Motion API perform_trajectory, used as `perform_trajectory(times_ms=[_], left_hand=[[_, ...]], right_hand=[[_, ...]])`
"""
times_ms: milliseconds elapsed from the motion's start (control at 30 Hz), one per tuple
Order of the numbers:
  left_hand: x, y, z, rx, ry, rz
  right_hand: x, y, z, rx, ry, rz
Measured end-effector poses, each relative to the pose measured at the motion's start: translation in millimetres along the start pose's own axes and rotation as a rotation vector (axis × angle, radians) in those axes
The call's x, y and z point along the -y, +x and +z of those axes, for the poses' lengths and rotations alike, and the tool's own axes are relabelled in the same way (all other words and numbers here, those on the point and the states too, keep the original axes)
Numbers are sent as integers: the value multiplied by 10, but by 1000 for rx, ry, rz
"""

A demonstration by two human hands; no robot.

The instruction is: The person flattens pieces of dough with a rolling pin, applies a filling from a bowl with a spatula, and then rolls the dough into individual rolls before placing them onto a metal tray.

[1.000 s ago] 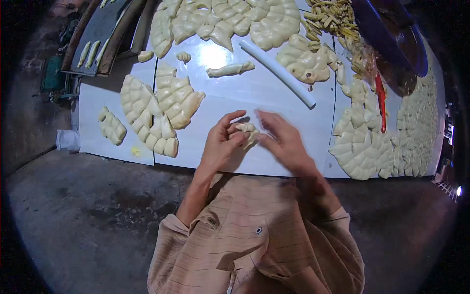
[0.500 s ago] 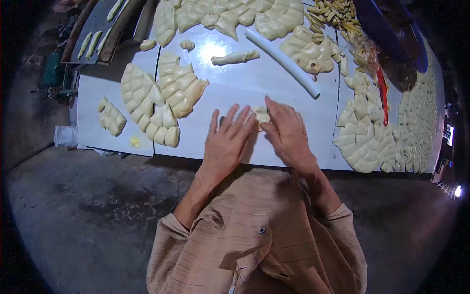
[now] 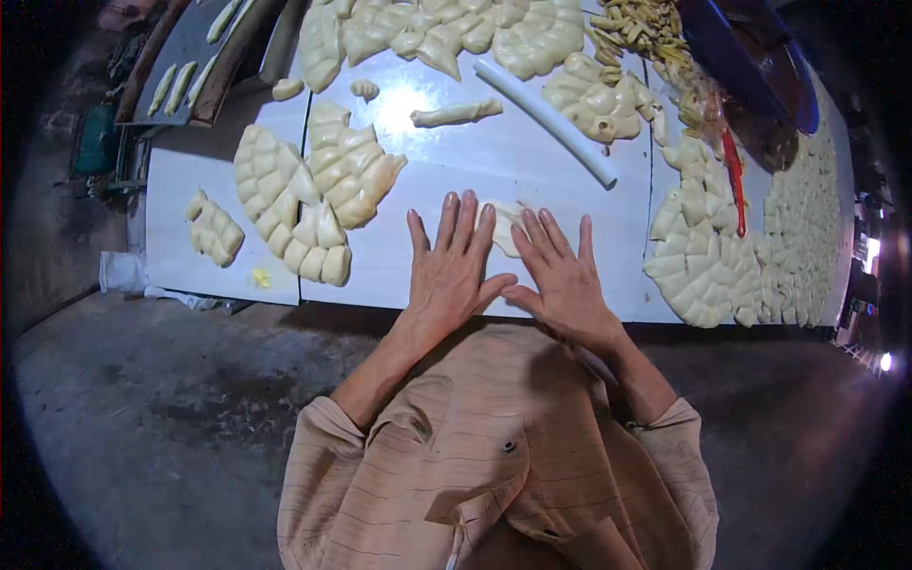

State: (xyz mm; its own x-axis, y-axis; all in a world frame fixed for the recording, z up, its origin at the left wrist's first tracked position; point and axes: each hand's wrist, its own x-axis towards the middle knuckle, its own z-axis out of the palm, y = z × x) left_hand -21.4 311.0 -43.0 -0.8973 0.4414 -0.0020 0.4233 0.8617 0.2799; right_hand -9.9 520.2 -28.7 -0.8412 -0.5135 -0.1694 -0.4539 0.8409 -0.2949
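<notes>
A flattened piece of pale dough (image 3: 506,237) lies on the white table (image 3: 437,171) near its front edge, partly covered by my hands. My left hand (image 3: 449,261) is laid flat with its fingers spread, the fingertips at the dough's left side. From the other side my right hand (image 3: 562,275) rests flat, fingers apart, over the dough's right part. The two thumbs meet or nearly meet at the near side. Beyond the hands lie a rolled strip of dough (image 3: 457,113) and a pale rolling rod (image 3: 546,123).
Scored dough slabs (image 3: 356,166) lie to the left, with a smaller piece (image 3: 215,228) beside them. More dough (image 3: 708,275) covers the right side, near a red-handled tool (image 3: 734,180) and a dark blue basin (image 3: 760,57). Yellow strips (image 3: 651,28) are heaped behind. A tray (image 3: 180,71) holds dough sticks.
My right hand has turned from a curled position beside the dough to flat and spread on it. My left fingers have spread wider, and the dough looks flatter and broader.
</notes>
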Motion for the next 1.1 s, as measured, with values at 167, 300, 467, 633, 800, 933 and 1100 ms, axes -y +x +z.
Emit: perform_trajectory(times_ms=[167, 300, 467, 633, 800, 933, 1100], left_hand=[[-161, 28, 0, 66, -69, 116], [-205, -103, 76, 37, -155, 67], [-210, -208, 39, 85, -118, 48], [-147, -121, -14, -39, -40, 51], [-176, -88, 68, 44, -77, -7], [-155, -170, 107, 95, -49, -26], [-5, -385, -8, -277, -174, -141]], right_hand=[[-148, 51, 4, -167, 218, 18], [-160, 153, -42, -188, 186, -32], [-196, 336, -144, -105, 23, -107], [-374, 309, -237, -386, 126, -24], [-757, 797, -300, -576, -76, 172], [-872, 891, -257, -527, -17, 250], [-715, 430, -438, -611, 145, 282]])
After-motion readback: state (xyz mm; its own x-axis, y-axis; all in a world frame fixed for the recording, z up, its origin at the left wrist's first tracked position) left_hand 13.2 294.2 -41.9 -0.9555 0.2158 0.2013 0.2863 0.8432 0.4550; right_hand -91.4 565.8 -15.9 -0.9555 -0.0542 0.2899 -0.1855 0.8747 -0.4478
